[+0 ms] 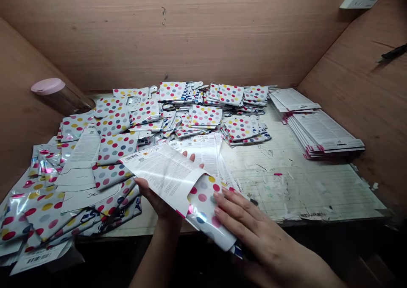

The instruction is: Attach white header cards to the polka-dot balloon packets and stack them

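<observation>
My left hand (162, 201) is wrapped round a white printed card sleeve (162, 173) from below, its fingertips showing behind the far edge. A folded polka-dot packet (203, 207) lies partly inside the sleeve's near open end, and the rest sticks out toward me. On the outer part of that packet, my right hand (251, 220) lies with fingers along its top; its thumb is hidden. A dark blue and white striped bit shows at the packet's lower end. Loose printed sleeves (203, 152) lie on the table just beyond my hands.
Piles of polka-dot packets (114, 148) cover the table's left and back. Stacks of filled-looking printed sleeves (327, 131) stand at the right. A pink-lidded container (60, 95) leans at the left wall. Wooden walls (203, 33) enclose the table (270, 186).
</observation>
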`<state>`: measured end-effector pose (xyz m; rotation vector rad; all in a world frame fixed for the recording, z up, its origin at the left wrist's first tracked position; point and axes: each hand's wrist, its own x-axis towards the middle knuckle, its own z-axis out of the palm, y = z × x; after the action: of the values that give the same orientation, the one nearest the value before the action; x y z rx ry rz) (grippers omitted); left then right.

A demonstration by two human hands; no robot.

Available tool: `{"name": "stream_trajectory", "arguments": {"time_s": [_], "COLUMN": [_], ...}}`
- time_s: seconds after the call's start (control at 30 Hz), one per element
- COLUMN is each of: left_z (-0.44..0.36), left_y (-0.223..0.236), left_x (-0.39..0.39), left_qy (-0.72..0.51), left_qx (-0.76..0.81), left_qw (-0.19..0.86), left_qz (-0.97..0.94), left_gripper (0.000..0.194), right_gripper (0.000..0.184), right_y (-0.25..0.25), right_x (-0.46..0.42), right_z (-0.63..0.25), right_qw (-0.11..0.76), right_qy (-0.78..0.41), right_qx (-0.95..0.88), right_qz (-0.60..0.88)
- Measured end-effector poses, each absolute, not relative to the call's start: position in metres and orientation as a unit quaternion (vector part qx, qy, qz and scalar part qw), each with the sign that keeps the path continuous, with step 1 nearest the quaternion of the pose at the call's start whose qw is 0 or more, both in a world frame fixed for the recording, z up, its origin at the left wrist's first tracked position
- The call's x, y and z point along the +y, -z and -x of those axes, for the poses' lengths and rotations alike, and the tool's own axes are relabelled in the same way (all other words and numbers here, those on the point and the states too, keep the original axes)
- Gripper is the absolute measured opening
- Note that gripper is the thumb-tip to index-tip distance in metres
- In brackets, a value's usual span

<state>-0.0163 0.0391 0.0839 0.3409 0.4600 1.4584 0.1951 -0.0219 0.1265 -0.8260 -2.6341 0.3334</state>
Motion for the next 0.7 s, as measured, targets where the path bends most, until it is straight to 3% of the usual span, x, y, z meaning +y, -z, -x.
{"name": "stream_trajectory", "arguments": {"time_s": [0.13,0.27,0.37,0.43,0.53,0.63,0.7], "left_z": [-0.01,-0.03,-0.011,0.007,0.019,0.015,0.017], "left_y": [-0.074,-0.061,-0.054,-0.048,-0.035,-0.024,-0.021], "left_x": [0.016,-0.001,0.016,0.033,0.046,0.038,0.025], "left_qy": [-0.57,-0.5,-0.528,-0.529,-0.529,-0.479,-0.394], "left_qx": [0.209,0.206,0.302,0.434,0.54,0.604,0.586], "left_qw": [0.781,0.831,0.785,0.71,0.552,0.279,0.13], "left_qz": [-0.146,-0.131,-0.117,-0.167,-0.353,-0.573,-0.696], "left_gripper": [0.109,0.096,0.089,0.07,0.073,0.075,0.056], "right_gripper": [0.035,0.025,0.035,0.042,0.033,0.026,0.021], "right_y": [-0.086,-0.077,-0.091,-0.096,-0.076,-0.036,-0.012], "right_x": [-0.012,-0.009,-0.024,-0.035,-0.032,-0.009,0.005], "right_z": [-0.168,-0.137,-0.145,-0.161,-0.178,-0.176,-0.171], "right_qw": [0.246,0.271,0.245,0.248,0.331,0.406,0.416], "right_qy": [-0.082,-0.094,-0.12,-0.185,-0.269,-0.253,-0.24], "right_qx": [-0.908,-0.876,-0.878,-0.872,-0.789,-0.717,-0.709], "right_qz": [0.329,0.388,0.394,0.379,0.441,0.507,0.516]}}
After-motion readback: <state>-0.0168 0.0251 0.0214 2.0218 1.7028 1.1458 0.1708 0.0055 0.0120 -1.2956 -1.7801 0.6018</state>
